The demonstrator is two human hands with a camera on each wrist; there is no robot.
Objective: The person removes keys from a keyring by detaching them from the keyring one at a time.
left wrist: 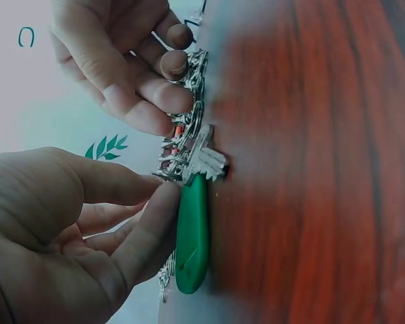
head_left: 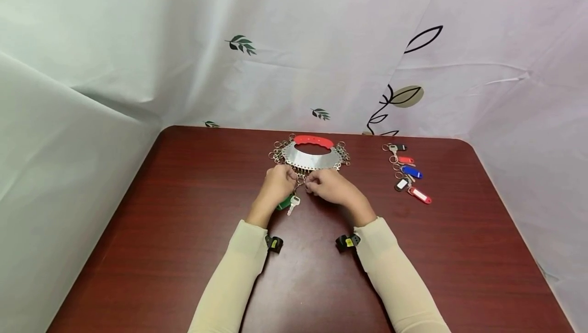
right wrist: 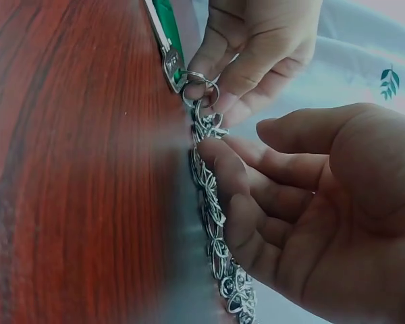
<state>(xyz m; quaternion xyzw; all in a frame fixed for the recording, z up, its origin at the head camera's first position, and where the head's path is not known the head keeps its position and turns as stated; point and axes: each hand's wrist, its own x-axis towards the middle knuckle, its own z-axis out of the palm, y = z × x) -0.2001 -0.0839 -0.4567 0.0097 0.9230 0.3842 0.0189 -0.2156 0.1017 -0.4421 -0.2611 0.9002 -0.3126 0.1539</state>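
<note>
A silver curved plate (head_left: 310, 160) with a red handle (head_left: 314, 141) lies at the back of the table, its lower edge lined with metal rings. In front of it, my left hand (head_left: 277, 184) pinches a key ring (right wrist: 217, 93) between thumb and forefinger. A silver key (head_left: 294, 204) and a green key tag (left wrist: 193, 236) hang from that ring. Beside the rings, to the right, is my right hand (head_left: 334, 186). Its fingers are loosely bent, with the thumb apart from them in the right wrist view; whether a fingertip touches the rings (right wrist: 212, 196) I cannot tell.
Several keys with tags lie at the right of the table (head_left: 459, 251): a black tag (head_left: 401, 147), a blue tag (head_left: 412, 172), a red tag (head_left: 420, 195) and others. White cloth with leaf prints (head_left: 294, 67) hangs behind the table and at its sides.
</note>
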